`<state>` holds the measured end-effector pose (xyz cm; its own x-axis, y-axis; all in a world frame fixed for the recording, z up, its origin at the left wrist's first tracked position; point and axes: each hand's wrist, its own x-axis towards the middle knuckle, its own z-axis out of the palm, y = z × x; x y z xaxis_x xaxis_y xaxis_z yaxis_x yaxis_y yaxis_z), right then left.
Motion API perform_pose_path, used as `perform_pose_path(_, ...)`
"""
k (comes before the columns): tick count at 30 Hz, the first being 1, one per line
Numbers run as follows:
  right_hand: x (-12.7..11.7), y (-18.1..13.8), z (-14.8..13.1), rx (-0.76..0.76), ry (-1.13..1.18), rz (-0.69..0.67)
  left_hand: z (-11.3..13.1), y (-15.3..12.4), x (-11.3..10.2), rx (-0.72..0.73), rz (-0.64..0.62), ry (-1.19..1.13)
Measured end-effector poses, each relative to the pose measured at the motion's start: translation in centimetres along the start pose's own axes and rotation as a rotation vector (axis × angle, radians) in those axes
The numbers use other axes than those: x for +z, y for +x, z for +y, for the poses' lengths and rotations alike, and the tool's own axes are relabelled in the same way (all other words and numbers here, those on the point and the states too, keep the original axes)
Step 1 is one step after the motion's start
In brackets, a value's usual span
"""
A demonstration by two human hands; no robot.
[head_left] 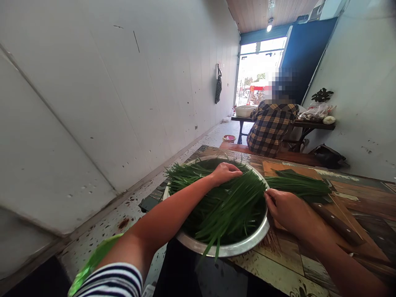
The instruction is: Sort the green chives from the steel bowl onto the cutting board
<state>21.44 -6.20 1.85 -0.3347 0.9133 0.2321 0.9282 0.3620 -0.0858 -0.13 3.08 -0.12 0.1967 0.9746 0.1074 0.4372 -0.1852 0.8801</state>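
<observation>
A wide steel bowl (235, 248) sits at the table's near left edge, heaped with long green chive leaves (225, 206). My left hand (225, 172) rests on top of the leaves at the far side of the bowl, fingers curled down into them. Closed round a bunch of the same leaves at the bowl's right rim is my right hand (286, 210). A separate bundle of chives (298, 185) lies to the right on a wooden cutting board (280, 167).
A knife with a dark wooden handle (338, 225) lies on the board by my right wrist. Beyond the patterned table (365, 202) a person in a plaid shirt (270, 128) sits at another table. A white wall runs along the left.
</observation>
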Motion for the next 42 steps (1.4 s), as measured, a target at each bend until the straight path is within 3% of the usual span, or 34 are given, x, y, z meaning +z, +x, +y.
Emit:
perform_pose_path(9,-0.2,0.0,-0.1,0.015,0.005,-0.023,0.4,-0.1,0.2,-0.016,0.101,-0.001)
perform_pose_path(22,0.2,0.0,0.3,-0.013,0.012,0.028,1.1,-0.7,-0.1,-0.033,0.063,-0.021)
perform_pose_path(36,0.0,0.0,0.2,0.001,0.021,-0.017,1.3,-0.9,-0.3,-0.013,0.038,-0.032)
perform_pose_path(42,0.2,0.0,0.4,-0.027,0.028,0.035,1.2,-1.0,-0.2,-0.003,0.030,-0.043)
